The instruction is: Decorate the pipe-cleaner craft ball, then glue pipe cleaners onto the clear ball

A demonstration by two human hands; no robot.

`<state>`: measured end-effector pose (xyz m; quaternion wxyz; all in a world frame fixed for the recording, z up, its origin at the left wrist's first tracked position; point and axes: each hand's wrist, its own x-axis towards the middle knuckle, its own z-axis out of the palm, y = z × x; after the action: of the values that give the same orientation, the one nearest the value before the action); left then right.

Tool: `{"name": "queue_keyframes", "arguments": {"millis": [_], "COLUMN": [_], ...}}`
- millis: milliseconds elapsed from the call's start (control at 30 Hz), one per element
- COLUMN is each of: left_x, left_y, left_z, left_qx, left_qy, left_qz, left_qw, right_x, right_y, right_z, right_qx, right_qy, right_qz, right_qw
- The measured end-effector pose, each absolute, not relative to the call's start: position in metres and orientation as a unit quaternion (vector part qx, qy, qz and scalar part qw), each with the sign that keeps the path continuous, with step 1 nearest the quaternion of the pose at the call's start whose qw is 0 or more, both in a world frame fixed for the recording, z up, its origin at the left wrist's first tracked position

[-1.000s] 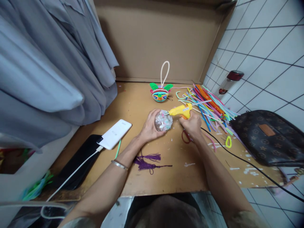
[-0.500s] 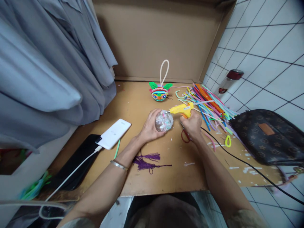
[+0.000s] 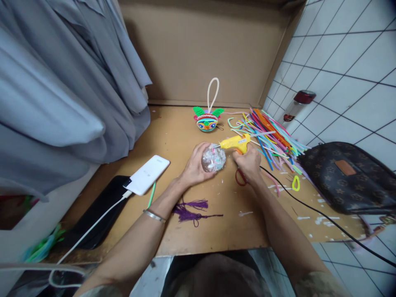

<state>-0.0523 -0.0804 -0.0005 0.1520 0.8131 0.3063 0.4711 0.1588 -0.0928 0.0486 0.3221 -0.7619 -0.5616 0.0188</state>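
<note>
My left hand (image 3: 197, 166) is closed around the side of a clear ball (image 3: 214, 159) with pale, multicoloured bits inside or on it. My right hand (image 3: 248, 161) grips the handle of a yellow glue gun (image 3: 236, 142), its metal nozzle at the top of the ball. Whether the tip touches the ball I cannot tell. Scissors with red handles (image 3: 240, 177) lie partly hidden beneath my right hand. Nearer to me, purple tassels (image 3: 191, 212) rest beside my left forearm. Behind the ball sits a colourful animal-face ornament (image 3: 207, 122) with green ears and a white loop.
Coloured pipe cleaners (image 3: 269, 138) are heaped at the back right, beside a dark patterned bag (image 3: 352, 177). A black cord (image 3: 305, 203) crosses the right side. At left, a white power bank (image 3: 147, 175) overlaps a black tablet-like slab (image 3: 95, 214). A red-capped bottle (image 3: 298, 106) stands by the tiles.
Almost nothing differs. The view has shifted very slightly, and both hands keep hold of the ball and the glue gun in the same pose.
</note>
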Motion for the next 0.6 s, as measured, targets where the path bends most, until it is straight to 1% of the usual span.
{"name": "queue_keyframes", "arguments": {"millis": [200, 600], "left_x": [-0.0527, -0.0525], "left_y": [-0.0817, -0.0819], "left_z": [0.0013, 0.0021], "left_qx": [0.807, 0.818], "left_qy": [0.318, 0.303], "left_qz": [0.473, 0.469], "left_qw": [0.151, 0.138], "right_x": [0.1576, 0.1599], "right_y": [-0.0939, -0.0928], "right_z": [0.0511, 0.0514], "right_qx": [-0.766, -0.775], "right_qy": [-0.57, -0.557], "right_qz": [0.037, 0.041], "right_qw": [0.297, 0.294]}}
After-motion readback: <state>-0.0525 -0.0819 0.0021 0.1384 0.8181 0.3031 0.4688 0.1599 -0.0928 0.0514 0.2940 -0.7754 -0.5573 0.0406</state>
